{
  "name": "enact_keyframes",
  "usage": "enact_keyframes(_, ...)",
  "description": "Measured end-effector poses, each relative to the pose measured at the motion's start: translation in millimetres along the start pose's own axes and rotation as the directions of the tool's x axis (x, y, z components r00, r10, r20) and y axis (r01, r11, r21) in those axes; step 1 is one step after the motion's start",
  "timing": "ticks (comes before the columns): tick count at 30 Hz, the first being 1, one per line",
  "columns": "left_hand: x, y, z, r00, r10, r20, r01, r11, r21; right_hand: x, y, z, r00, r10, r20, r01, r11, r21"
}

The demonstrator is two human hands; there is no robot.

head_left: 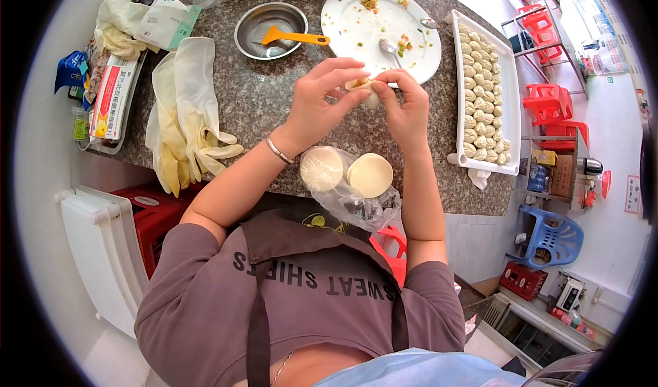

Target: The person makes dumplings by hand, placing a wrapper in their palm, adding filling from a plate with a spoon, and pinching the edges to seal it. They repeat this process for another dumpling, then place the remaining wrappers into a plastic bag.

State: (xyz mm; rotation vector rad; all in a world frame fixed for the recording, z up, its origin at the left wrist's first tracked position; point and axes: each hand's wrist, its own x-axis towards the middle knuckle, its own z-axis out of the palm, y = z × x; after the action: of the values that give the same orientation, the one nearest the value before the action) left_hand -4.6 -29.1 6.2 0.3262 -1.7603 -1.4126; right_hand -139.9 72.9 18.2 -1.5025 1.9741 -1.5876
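dough wrapper [371, 98]: between both hands, at the near side of the plate [349, 34] | left hand [321, 101]: fingertips holding its left | right hand [410, 111]: pinching its right | long axis: cannot tell | tray [488, 166]: rightward, nearer right hand
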Motion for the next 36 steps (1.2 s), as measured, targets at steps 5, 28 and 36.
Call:
enact_keyframes(5,-1.2,-21.4,-0.2,0.982,-0.175,0.074,0.187,0.954,-0.234,-0.8,0.1,1.3,0.997,0.031,-0.064,-0.03,0.999,0.018)
enact_keyframes(28,-0.4,-20.8,0.7,0.938,-0.325,0.118,0.343,0.835,-0.43,-4.3,0.3,7.5,0.991,0.064,-0.12,-0.064,0.998,0.007)
enact_keyframes(36,-2.3,-29.8,0.7,0.979,-0.167,0.118,0.197,0.926,-0.322,0.7,-5.0,1.7,1.0,-0.001,-0.005,0.001,1.0,-0.012)
